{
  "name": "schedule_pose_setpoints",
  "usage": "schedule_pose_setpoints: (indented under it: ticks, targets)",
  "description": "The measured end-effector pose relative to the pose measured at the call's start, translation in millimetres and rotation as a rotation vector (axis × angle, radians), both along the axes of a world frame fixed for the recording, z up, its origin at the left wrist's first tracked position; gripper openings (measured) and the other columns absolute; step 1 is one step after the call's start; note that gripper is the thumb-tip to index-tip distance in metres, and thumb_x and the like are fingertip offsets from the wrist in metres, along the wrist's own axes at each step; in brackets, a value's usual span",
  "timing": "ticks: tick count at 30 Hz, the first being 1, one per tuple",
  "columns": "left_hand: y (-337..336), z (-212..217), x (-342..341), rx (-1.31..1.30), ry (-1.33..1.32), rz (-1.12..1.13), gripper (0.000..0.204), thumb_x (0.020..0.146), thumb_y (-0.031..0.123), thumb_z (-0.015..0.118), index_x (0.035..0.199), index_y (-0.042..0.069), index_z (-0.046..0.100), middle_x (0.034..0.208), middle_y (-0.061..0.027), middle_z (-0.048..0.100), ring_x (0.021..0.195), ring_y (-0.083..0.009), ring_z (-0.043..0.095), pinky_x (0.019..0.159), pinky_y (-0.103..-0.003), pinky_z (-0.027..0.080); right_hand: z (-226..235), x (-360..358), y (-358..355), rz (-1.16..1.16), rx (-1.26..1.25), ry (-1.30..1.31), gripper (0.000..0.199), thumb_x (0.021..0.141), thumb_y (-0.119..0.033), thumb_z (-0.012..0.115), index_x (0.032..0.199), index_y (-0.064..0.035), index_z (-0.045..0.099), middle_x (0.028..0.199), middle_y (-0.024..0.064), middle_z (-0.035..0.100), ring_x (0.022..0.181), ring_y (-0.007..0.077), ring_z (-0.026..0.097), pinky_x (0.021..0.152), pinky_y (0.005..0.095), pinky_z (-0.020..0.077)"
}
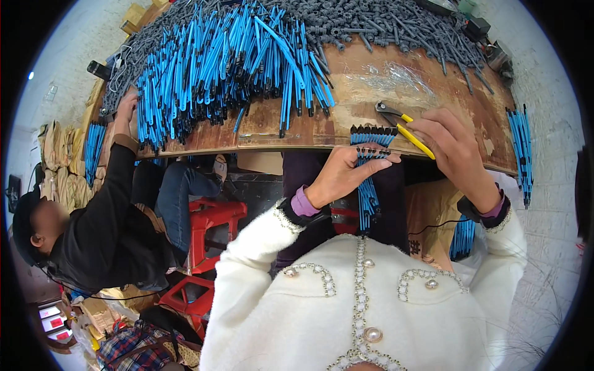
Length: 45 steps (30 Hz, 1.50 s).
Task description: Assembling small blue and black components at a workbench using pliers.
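Note:
My left hand (348, 171) is closed round a bundle of thin blue strips with black ends (366, 195). Their black tips line up in rows just above my thumb and fingers, at the table's front edge, while the lower ends hang toward my lap. At the right, my right hand (455, 143) has its fingers curled over yellow-handled pliers (416, 141). One handle runs partly behind the fingers, and the dark metal jaws point left over the table. How firmly the fingers press is hard to see.
A large heap of blue strips (216, 74) covers the wooden table's (346, 65) left side. Grey plastic parts (396, 28) pile along the back. More blue strips (521, 154) hang at the right edge. On the left, a person in black (111, 235) reaches onto the table beside red stools (213, 222).

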<state>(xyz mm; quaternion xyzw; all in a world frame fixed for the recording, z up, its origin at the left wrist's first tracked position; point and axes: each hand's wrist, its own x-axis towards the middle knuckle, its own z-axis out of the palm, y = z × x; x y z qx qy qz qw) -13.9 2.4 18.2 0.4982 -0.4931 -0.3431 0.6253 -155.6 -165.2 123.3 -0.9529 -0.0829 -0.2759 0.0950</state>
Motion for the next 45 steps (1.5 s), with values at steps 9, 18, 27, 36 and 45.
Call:
schedule_pose_setpoints:
  ticks: [9,18,27,36,45]
  targets:
    - [0,3,-5,-0.023,0.044,0.003,0.018,0.093,0.012,0.064,0.107,0.005,0.072,0.103,-0.0064,0.072,0.094,-0.0113,0.064,0.086,-0.026,0.049,10,-8,-1,0.033,-0.307,-0.089,0.041,0.07,-0.005,0.062,0.11,0.0018,0.063,0.099,0.012,0.06,0.084,0.0286,0.059,0.074,0.0391,0.0487]
    - [-1,4,-5,-0.011,-0.018,-0.019,0.019,0.093,0.014,0.063,0.107,0.004,0.071,0.103,-0.0056,0.072,0.094,-0.0117,0.065,0.086,-0.027,0.049,14,-8,5,0.002,-0.338,-0.092,0.04,0.07,-0.002,0.068,0.109,0.0014,0.065,0.098,0.0124,0.06,0.085,0.0291,0.061,0.071,0.0382,0.0488]
    - [-2,4,-5,-0.017,0.051,-0.008,0.019,0.093,0.014,0.064,0.107,0.005,0.071,0.101,-0.0053,0.072,0.094,-0.0117,0.065,0.085,-0.027,0.049,0,-4,10,-0.043,0.133,-0.041,0.034,0.077,0.004,0.067,0.111,-0.0007,0.066,0.099,0.0126,0.062,0.083,0.0262,0.062,0.069,0.0339,0.0498]
    - [-2,4,-4,0.004,-0.002,0.004,0.019,0.093,0.016,0.064,0.107,0.005,0.071,0.099,-0.0051,0.073,0.091,-0.0104,0.065,0.083,-0.027,0.05,18,-13,4,-0.101,-0.275,-0.064,0.039,0.071,0.004,0.069,0.109,-0.002,0.066,0.097,0.0124,0.062,0.083,0.0276,0.061,0.069,0.0358,0.049]
    - [-2,8,-7,-0.003,0.007,-0.01,0.019,0.093,0.017,0.065,0.108,0.006,0.071,0.098,-0.005,0.073,0.089,-0.0102,0.066,0.081,-0.027,0.05,7,-12,10,-0.104,-0.133,-0.013,0.033,0.073,0.004,0.067,0.106,-0.002,0.066,0.097,0.0124,0.062,0.083,0.0302,0.061,0.071,0.037,0.049]
